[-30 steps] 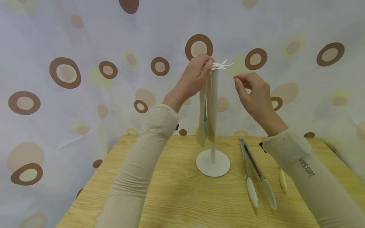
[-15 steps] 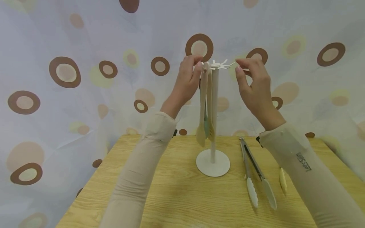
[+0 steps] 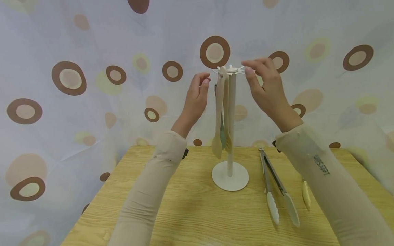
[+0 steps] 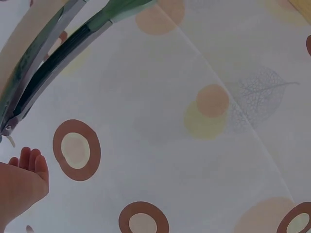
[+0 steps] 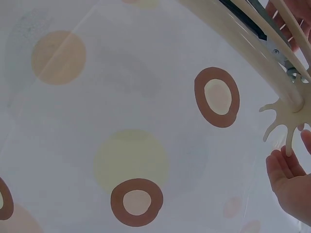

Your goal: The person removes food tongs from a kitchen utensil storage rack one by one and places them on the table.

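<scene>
A white utensil stand with a round base and a pole carries a ring of hooks at its top. From its left side hang a beige spoon, a beige slotted utensil and a green-tipped utensil, partly hidden behind them. My left hand is just left of the hanging handles, fingers loosely bent and holding nothing. On the other side my right hand has its fingertips right at a hook, thumb and fingers apart. The right wrist view shows the hook ring beside those fingertips.
Tongs with pale scalloped tips lie spread on the wooden table, right of the base. A small yellowish object lies farther right, partly behind the right sleeve. A patterned curtain hangs behind the table.
My left hand has come away from the spoon's top and moved down and left. My right hand has risen and moved left to the hooks. The hanging utensils stay in place.
</scene>
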A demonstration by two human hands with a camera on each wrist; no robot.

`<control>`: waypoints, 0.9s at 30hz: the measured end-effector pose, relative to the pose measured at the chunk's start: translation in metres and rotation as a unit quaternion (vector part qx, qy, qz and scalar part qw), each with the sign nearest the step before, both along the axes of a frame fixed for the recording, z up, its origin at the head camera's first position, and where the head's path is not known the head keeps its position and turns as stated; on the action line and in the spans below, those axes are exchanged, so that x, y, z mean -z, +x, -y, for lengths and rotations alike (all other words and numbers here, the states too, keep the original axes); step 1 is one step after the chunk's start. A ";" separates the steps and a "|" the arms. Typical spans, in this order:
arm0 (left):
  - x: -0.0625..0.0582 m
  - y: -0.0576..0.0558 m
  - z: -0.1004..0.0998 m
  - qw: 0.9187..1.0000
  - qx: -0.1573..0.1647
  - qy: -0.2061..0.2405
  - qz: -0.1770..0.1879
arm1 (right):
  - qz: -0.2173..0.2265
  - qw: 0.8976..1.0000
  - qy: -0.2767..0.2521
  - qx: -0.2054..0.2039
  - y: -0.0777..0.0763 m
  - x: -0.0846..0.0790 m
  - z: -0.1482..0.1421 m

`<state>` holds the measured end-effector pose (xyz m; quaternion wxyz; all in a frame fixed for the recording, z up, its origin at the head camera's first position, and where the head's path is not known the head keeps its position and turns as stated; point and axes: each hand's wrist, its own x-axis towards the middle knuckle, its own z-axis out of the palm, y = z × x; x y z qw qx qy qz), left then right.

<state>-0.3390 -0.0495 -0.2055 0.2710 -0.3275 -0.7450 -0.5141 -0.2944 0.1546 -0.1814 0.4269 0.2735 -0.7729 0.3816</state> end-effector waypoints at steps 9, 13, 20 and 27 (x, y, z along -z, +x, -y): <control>0.017 -0.007 0.000 0.996 0.057 0.028 0.065 | 0.030 0.999 0.012 0.002 -0.005 -0.002 0.001; 0.023 -0.013 0.002 0.990 0.094 0.037 0.098 | 0.037 0.999 0.018 0.000 -0.007 -0.003 0.001; 0.034 -0.022 0.004 0.967 0.176 0.045 0.181 | 0.048 0.999 0.023 0.000 -0.006 -0.004 0.000; 0.042 -0.021 0.003 0.942 0.258 0.049 0.210 | 0.075 0.997 0.026 0.004 -0.007 -0.005 -0.002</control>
